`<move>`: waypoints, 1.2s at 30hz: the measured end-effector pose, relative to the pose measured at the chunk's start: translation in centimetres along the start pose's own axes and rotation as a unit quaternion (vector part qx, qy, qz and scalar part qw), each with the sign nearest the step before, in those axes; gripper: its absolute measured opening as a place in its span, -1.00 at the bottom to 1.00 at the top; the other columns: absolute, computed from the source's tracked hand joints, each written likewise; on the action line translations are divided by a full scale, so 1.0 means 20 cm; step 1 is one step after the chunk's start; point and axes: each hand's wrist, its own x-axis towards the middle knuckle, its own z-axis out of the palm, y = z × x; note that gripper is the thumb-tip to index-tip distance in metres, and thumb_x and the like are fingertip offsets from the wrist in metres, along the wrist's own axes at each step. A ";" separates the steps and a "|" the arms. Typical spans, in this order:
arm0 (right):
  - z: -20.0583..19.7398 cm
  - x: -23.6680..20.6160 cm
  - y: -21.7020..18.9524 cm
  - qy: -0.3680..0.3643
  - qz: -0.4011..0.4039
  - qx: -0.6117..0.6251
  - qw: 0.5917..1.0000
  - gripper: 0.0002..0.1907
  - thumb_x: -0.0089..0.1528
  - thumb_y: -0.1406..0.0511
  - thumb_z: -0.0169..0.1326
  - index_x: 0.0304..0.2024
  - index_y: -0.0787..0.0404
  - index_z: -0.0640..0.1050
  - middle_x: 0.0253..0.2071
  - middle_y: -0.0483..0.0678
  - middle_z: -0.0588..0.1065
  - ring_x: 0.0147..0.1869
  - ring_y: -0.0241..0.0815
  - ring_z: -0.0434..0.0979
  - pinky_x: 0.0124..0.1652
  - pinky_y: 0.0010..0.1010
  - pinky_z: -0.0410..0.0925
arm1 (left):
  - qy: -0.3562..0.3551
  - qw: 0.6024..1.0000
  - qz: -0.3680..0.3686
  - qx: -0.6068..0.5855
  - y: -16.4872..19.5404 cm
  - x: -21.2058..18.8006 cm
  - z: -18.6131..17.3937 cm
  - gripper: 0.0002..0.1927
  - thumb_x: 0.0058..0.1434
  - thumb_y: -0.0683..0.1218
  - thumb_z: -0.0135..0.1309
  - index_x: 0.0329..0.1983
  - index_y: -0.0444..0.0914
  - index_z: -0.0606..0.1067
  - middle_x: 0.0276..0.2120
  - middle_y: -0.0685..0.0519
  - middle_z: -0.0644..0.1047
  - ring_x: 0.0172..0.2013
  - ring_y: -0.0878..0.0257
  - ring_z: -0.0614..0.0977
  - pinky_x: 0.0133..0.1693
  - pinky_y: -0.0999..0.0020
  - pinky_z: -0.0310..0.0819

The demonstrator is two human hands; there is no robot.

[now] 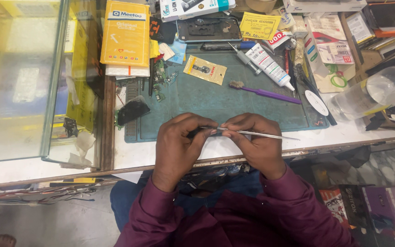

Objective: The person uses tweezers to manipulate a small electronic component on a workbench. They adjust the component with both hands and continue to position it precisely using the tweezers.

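- Far left, a glass case [19, 77] with yellow boxes [125, 34] stacked beside it, none of it in play.
- On the green mat [216, 98], a dark phone part [132, 110] and small circuit boards [161, 82] lie loose, so the teardown looks well along.
- Left hand [177, 146] is curled shut, pinching a small dark part [196, 132] at its fingertips, just over the mat's near edge.
- Right hand [257, 144] is closed on thin metal tweezers [257, 134]; their front end meets the dark part between the two hands, the far end pointing right.
- What the tips are doing there is too small to tell; by my read the fine work is mid-way.
- Further right, a purple toothbrush [261, 93], a white glue tube [270, 66] and a yellow packet [205, 69] lie untouched on the mat, well apart from the hands.
- Far right, a clear plastic bottle [371, 96] lies on its side.
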 end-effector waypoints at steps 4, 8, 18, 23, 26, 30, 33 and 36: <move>-0.01 -0.02 0.03 0.006 0.017 0.059 0.998 -0.89 0.28 0.53 0.20 -0.19 0.34 0.52 -0.12 0.11 0.62 -0.01 -0.20 0.66 -0.01 -0.45 0.52 | -0.001 1.000 0.008 0.000 0.00 0.00 0.00 -0.90 0.14 -0.22 0.25 -0.26 -0.26 0.66 -0.34 -0.01 0.67 -0.34 0.16 0.71 -0.29 0.34 0.54; -0.02 -0.04 0.06 0.020 0.026 0.085 0.996 -0.88 0.29 0.51 0.21 -0.19 0.33 0.50 -0.12 0.13 0.61 -0.01 -0.19 0.66 -0.01 -0.44 0.52 | 0.009 1.000 0.008 -0.011 0.00 0.00 0.01 -0.90 0.16 -0.22 0.25 -0.24 -0.25 0.65 -0.34 0.00 0.67 -0.34 0.17 0.73 -0.28 0.35 0.55; -0.03 -0.03 0.07 0.062 0.051 0.141 0.987 -0.85 0.30 0.53 0.19 -0.16 0.29 0.49 -0.12 0.08 0.58 0.01 -0.19 0.64 0.04 -0.41 0.51 | 0.030 0.998 -0.040 -0.033 0.00 0.00 0.00 -0.90 0.16 -0.21 0.29 -0.24 -0.25 0.67 -0.33 0.01 0.69 -0.40 0.28 0.71 -0.35 0.42 0.53; -0.02 -0.02 0.06 0.020 0.026 0.125 0.992 -0.83 0.29 0.56 0.18 -0.15 0.30 0.48 -0.09 0.10 0.57 0.05 -0.16 0.64 0.07 -0.38 0.51 | 0.021 0.999 -0.027 -0.039 -0.01 0.00 0.00 -0.89 0.18 -0.21 0.27 -0.22 -0.25 0.67 -0.31 0.01 0.69 -0.39 0.29 0.71 -0.35 0.42 0.54; -0.01 -0.02 0.05 0.015 0.005 0.083 0.996 -0.80 0.26 0.58 0.20 -0.15 0.30 0.49 -0.08 0.10 0.57 0.07 -0.15 0.64 0.07 -0.39 0.53 | 0.020 0.999 -0.020 -0.021 -0.01 0.00 0.00 -0.89 0.17 -0.22 0.28 -0.22 -0.26 0.67 -0.32 0.00 0.69 -0.39 0.27 0.70 -0.34 0.41 0.52; -0.01 -0.02 0.05 0.018 0.008 0.078 0.997 -0.80 0.26 0.58 0.20 -0.15 0.30 0.49 -0.08 0.10 0.57 0.07 -0.16 0.65 0.05 -0.40 0.54 | 0.014 0.997 -0.065 -0.032 -0.01 0.00 0.00 -0.88 0.16 -0.21 0.27 -0.22 -0.25 0.67 -0.35 0.01 0.69 -0.46 0.29 0.69 -0.39 0.41 0.52; -0.01 -0.02 0.05 0.022 0.013 0.077 0.997 -0.80 0.26 0.58 0.20 -0.15 0.31 0.50 -0.09 0.10 0.57 0.06 -0.16 0.65 0.04 -0.41 0.53 | 0.005 0.998 -0.056 -0.035 -0.01 0.00 0.00 -0.88 0.17 -0.19 0.28 -0.22 -0.25 0.67 -0.34 0.00 0.70 -0.44 0.29 0.71 -0.36 0.41 0.54; -0.01 -0.03 0.05 0.020 0.015 0.086 0.996 -0.80 0.26 0.58 0.20 -0.15 0.31 0.49 -0.09 0.10 0.58 0.04 -0.17 0.64 0.03 -0.41 0.52 | -0.012 0.998 -0.029 -0.046 -0.02 -0.01 0.00 -0.87 0.18 -0.18 0.29 -0.20 -0.26 0.66 -0.32 0.00 0.71 -0.37 0.30 0.74 -0.30 0.43 0.58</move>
